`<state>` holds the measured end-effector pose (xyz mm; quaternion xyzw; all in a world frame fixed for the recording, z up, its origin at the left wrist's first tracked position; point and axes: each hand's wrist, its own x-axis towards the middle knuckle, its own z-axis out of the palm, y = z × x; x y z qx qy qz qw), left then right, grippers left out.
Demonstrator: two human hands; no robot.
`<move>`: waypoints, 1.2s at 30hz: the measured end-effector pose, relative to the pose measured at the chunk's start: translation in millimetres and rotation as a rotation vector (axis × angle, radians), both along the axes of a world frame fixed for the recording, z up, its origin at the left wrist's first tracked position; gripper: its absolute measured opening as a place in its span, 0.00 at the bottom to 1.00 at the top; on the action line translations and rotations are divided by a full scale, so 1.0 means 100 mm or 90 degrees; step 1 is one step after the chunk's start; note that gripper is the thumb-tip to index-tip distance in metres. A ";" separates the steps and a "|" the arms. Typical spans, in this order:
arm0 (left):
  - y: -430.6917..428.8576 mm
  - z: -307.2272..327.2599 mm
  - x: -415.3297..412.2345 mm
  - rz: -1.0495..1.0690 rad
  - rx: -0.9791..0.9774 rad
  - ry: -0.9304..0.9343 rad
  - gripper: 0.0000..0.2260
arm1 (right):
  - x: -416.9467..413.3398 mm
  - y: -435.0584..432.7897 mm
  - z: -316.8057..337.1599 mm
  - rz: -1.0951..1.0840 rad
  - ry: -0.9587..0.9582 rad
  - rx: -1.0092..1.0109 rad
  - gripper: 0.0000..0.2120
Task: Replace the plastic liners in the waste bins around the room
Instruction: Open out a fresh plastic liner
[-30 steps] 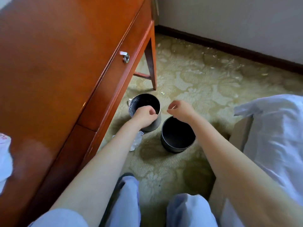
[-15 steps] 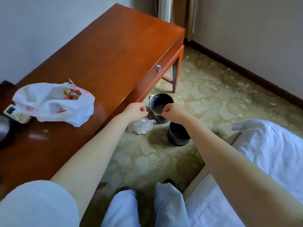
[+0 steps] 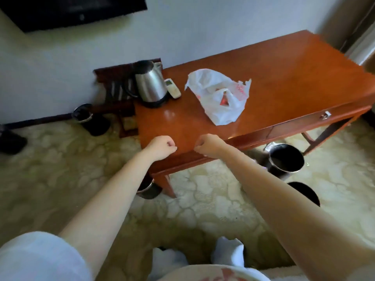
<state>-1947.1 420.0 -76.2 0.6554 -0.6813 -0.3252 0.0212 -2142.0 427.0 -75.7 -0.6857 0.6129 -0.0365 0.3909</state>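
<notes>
Fists over desk edge, bare bins on carpet below.

Left hand (image 3: 161, 146) and right hand (image 3: 207, 144), centre frame, both curled tight and close together above the near edge of the desk (image 3: 294, 67). Nothing visible in either; clear film would hardly show. Upper bin (image 3: 286, 159) right of frame, just below the desk front. Lower bin (image 3: 306, 194) beneath it, part-hidden by the right forearm. Both look unlined. Third bin (image 3: 147, 189) under the desk corner, fourth bin (image 3: 82, 113) left, by the wall. White bag (image 3: 219, 98) crumpled on the desk near the kettle (image 3: 150, 84). Judgement: a liner is light, limp, easily torn; pinch its mouth hem two-handed and spread it over the rim.
</notes>
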 end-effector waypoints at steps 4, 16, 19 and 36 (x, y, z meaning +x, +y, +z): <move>0.34 0.01 1.23 0.107 -0.003 0.011 0.05 | 1.27 0.04 0.12 0.143 0.015 -0.017 0.14; 1.93 -0.11 4.68 0.471 -0.016 0.049 0.03 | 5.03 0.52 0.27 0.497 0.070 -0.031 0.15; 2.39 -0.15 5.20 0.578 -0.002 0.043 0.05 | 5.78 0.65 0.20 0.619 0.074 -0.036 0.15; 2.23 0.11 8.69 0.856 0.003 0.025 0.06 | 10.23 0.24 -0.04 0.837 -0.038 0.011 0.11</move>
